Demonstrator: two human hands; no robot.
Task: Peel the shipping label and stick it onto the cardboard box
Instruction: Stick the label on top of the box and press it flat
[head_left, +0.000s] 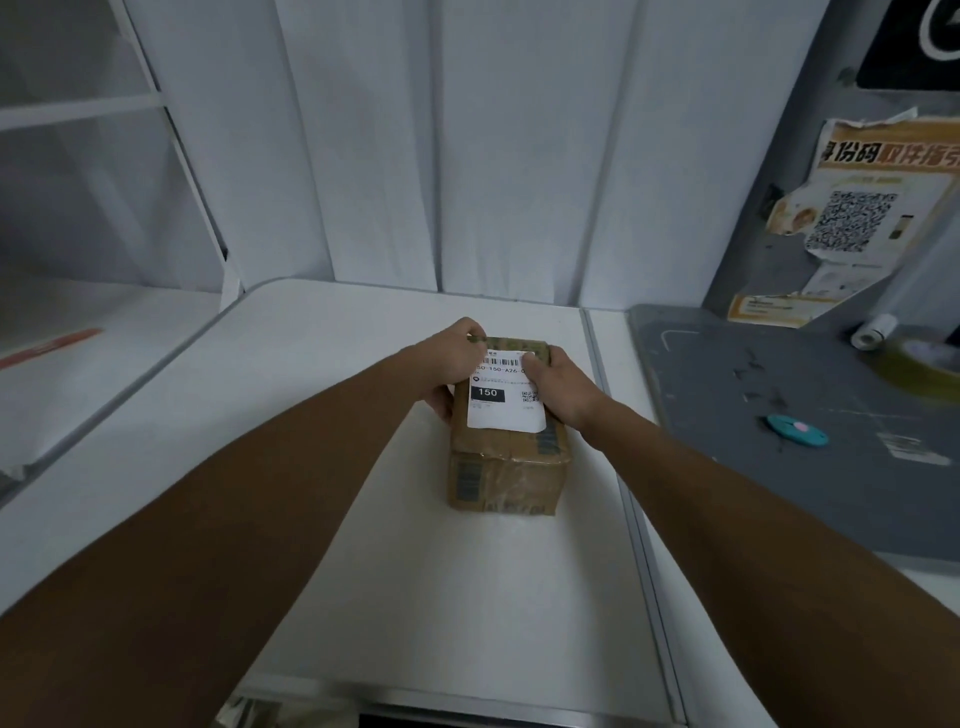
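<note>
A taped brown cardboard box sits in the middle of the white table. A white shipping label with a barcode and "150" lies on the box's top. My left hand rests at the label's far left corner, fingers curled on the edge and thumb down the box's left side. My right hand lies on the right side of the box, thumb pressing the label's far right corner. The label's near edge lies flat.
A grey mat lies to the right with a teal cutter, a small white roll and a tape roll. White wall panels stand behind. Posters with a QR code hang at right. White shelving is on the left.
</note>
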